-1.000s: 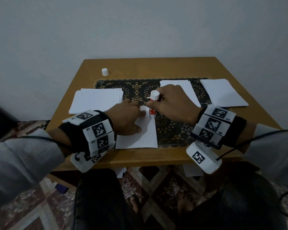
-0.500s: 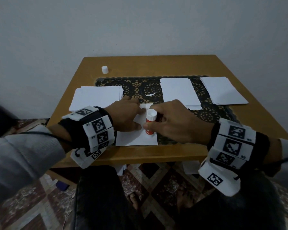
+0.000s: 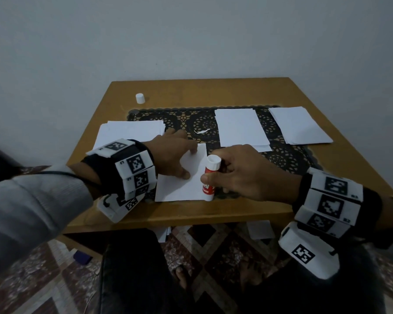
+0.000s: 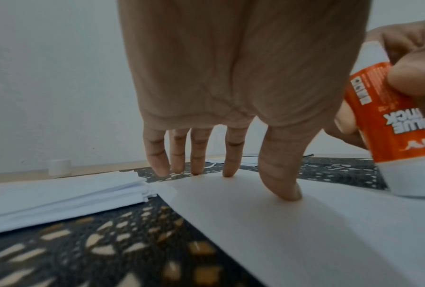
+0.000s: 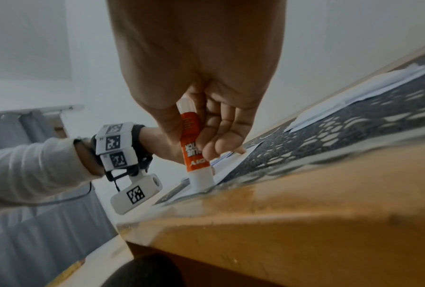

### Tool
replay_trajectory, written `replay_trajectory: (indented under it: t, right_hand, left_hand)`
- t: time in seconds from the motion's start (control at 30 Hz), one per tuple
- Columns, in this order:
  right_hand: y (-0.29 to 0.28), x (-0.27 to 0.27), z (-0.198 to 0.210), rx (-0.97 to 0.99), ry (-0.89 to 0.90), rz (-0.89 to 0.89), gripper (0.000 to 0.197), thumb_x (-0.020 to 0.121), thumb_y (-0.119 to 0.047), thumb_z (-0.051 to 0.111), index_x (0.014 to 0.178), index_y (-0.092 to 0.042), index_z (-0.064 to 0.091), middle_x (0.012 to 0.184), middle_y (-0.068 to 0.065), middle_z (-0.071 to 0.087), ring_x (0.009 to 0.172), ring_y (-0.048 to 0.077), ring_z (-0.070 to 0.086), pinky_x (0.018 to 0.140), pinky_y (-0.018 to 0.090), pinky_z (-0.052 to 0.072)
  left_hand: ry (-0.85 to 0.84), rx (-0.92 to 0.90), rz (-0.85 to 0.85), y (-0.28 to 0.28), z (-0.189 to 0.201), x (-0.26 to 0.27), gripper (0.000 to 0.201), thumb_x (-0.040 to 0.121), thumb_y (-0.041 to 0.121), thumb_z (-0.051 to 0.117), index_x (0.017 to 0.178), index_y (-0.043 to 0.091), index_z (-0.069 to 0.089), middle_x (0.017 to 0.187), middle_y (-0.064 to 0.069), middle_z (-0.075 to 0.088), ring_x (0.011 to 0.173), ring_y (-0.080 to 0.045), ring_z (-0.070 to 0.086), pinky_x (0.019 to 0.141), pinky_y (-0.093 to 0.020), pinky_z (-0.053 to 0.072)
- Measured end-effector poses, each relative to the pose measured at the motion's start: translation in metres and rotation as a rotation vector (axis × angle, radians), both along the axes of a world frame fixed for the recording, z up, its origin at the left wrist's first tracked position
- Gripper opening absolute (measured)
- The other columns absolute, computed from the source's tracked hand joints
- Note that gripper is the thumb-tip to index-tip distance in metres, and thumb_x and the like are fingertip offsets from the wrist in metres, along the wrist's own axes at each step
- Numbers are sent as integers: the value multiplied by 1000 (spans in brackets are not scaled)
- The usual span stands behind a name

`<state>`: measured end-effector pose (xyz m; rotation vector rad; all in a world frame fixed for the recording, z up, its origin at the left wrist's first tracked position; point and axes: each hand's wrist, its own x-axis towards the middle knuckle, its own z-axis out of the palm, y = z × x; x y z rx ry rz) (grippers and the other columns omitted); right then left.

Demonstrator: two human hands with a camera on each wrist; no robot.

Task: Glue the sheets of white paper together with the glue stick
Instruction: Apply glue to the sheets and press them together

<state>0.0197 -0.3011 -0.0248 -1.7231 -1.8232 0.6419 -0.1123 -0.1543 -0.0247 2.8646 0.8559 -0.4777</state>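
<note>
Head view: the glue stick (image 3: 209,177) is gripped upside down by the curled right hand (image 3: 245,175), its tip on the sheet (image 3: 182,186), which is pinned by the left hand's (image 3: 170,155) straight fingers (image 4: 228,155).

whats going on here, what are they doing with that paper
A person is gluing paper. The left hand presses a white sheet flat on the table, fingers straight. The right hand grips the glue stick upside down, its tip on the sheet's near right corner. The cap stands at the far left; more paper lies around.
</note>
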Motion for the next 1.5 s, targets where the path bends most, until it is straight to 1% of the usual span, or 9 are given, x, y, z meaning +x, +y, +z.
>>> replay_trajectory:
  t: [0.33, 0.53, 0.7, 0.8, 0.93, 1.13, 1.23, 1.37, 1.5]
  right_hand:
    - [-1, 36, 14, 24, 327, -109, 19, 89, -15, 66, 92, 3, 64, 73, 18, 66, 59, 25, 64, 58, 40, 56]
    - [-6, 50, 14, 13, 328, -162, 12, 90, -12, 64, 92, 0, 64, 72, 15, 67, 59, 24, 64, 57, 34, 55]
    - [-9, 52, 15, 14, 308, -182, 11, 90, -13, 65, 95, -3, 62, 70, 11, 68, 58, 20, 66, 57, 34, 57]
    - [-8, 53, 16, 31, 288, -200, 18, 88, -17, 68, 96, -3, 61, 71, 8, 68, 58, 17, 66, 57, 31, 57]
    - [-5, 51, 19, 66, 256, -216, 20, 88, -19, 68, 97, -3, 60, 71, 6, 68, 57, 14, 66, 55, 25, 56]
    - [-1, 47, 18, 95, 208, -215, 19, 87, -21, 68, 95, -6, 60, 71, 4, 67, 56, 14, 65, 58, 32, 57]
    - [3, 46, 17, 111, 135, -230, 18, 87, -23, 68, 92, -8, 60, 71, 4, 67, 59, 21, 66, 59, 39, 58]
    - [12, 44, 19, 156, 92, -265, 20, 86, -24, 68, 90, -6, 61, 74, 7, 66, 58, 21, 64, 60, 42, 56]
    - [20, 41, 18, 125, -9, -250, 22, 84, -25, 68, 88, -4, 61, 80, 8, 66, 65, 24, 64, 68, 46, 56]
  left_hand:
    - [60, -69, 82, 19, 8, 13, 89, 64, 52, 81, 135, 24, 35, 131, -2, 40, 119, -22, 38, 96, -38, 39]
    - [57, -172, 89, 26, 15, 22, 72, 67, 42, 83, 121, 20, 42, 98, 2, 50, 91, -19, 48, 73, -29, 39]
    - [-49, -185, 12, 26, 19, 25, 39, 73, 32, 80, 90, 18, 48, 84, 4, 50, 79, -17, 46, 57, -23, 34]
    - [-101, -211, 22, 24, 20, 22, 40, 75, 28, 79, 99, 17, 48, 92, 1, 53, 77, -13, 47, 57, -21, 35]
    - [-179, -358, 99, 18, 25, 15, 57, 77, 20, 78, 117, 25, 37, 87, 16, 47, 74, 2, 47, 56, -14, 37]
    - [-537, -429, 299, 15, 11, 4, 50, 76, 11, 75, 112, 21, 42, 95, -4, 56, 85, -27, 57, 66, -36, 52]
    - [-571, -333, 462, 10, 0, -1, 46, 81, 22, 72, 114, 16, 40, 100, -5, 53, 91, -28, 54, 67, -33, 45]
    - [-245, -10, 469, -3, -6, -10, 73, 88, 52, 55, 136, 7, 23, 118, -13, 58, 104, -33, 58, 82, -38, 49]
    - [3, 340, 335, -15, 2, -20, 69, 89, 67, 35, 130, 11, 36, 111, -9, 62, 97, -28, 61, 68, -32, 42]
